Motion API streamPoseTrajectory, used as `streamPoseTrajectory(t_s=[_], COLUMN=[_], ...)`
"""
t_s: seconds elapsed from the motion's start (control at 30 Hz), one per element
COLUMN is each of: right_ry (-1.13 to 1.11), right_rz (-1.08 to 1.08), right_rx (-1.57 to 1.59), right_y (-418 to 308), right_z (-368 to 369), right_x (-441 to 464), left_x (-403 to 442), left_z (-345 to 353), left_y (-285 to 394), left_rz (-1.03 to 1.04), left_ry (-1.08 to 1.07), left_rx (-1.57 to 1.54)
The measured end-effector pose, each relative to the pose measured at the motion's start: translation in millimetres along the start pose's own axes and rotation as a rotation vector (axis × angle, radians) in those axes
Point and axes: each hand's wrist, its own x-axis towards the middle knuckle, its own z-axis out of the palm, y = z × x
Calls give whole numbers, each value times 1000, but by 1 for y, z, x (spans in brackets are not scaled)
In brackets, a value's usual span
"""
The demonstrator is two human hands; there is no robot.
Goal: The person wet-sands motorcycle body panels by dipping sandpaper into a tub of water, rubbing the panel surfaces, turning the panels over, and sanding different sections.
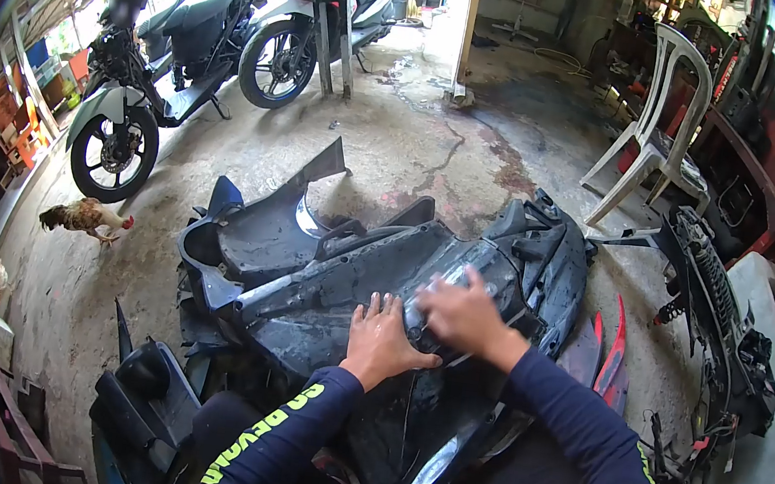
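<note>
A large black plastic motorcycle fairing (334,284), scuffed and with wet-looking grey patches, lies in front of me across my legs. My left hand (383,343) rests flat on its middle with the fingers spread and the thumb pointing right. Just right of it, my right hand (467,318) presses on the panel with curled fingers, slightly blurred. Whatever may be under those fingers is hidden. Light grey smears (461,275) show on the surface beside the right hand.
Smaller black panels (146,396) lie at my lower left, red-edged pieces (611,352) at right. A black frame part (715,331) leans near a white plastic chair (658,130). A chicken (86,217) stands by a partly stripped scooter (152,68); a red motorcycle (295,47) stands behind.
</note>
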Motion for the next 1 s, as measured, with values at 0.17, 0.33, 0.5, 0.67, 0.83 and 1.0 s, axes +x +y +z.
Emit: streamPoseTrajectory(t_s=[0.17, 0.33, 0.5, 0.67, 0.83, 1.0], right_ry=[-107, -30, 91, 33, 5, -43], right_rz=[261, 72, -98, 343, -93, 238], right_rx=[-121, -204, -17, -248, 113, -33], right_y=[36, 42, -2, 78, -4, 8], right_z=[-3, -22, -7, -3, -8, -19], right_x=[4, 2, -6, -1, -19, -7], left_x=[2, 0, 1, 1, 1, 1], left_z=[0, -1, 1, 1, 2, -2], left_y=[0, 0, -1, 0, -3, 0], left_rz=[-3, 5, 6, 10, 11, 2], left_ry=[5, -4, -3, 6, 0, 2], left_rx=[21, 4, 1, 13, -1, 12])
